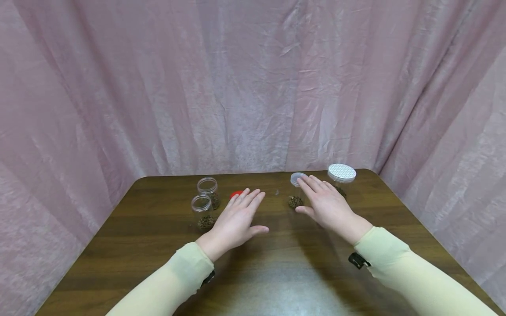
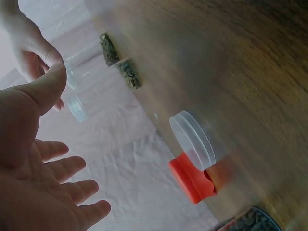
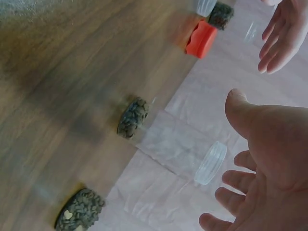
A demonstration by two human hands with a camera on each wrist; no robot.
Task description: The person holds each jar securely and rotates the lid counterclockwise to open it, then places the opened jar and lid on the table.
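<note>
Both hands are held above the wooden table, palms down, fingers extended, holding nothing. In the head view my left hand is right of two lidless clear jars, a nearer one and a farther one, each with dark contents at the bottom. A red object shows just beyond its fingers; in the left wrist view a clear lid lies against that red piece. My right hand is beside a clear jar with a translucent lid, partly covering a jar with a white patterned lid.
Pink curtains hang behind the table's far edge. A small clear scrap lies on the tabletop between the hands. Dark bands are on both wrists.
</note>
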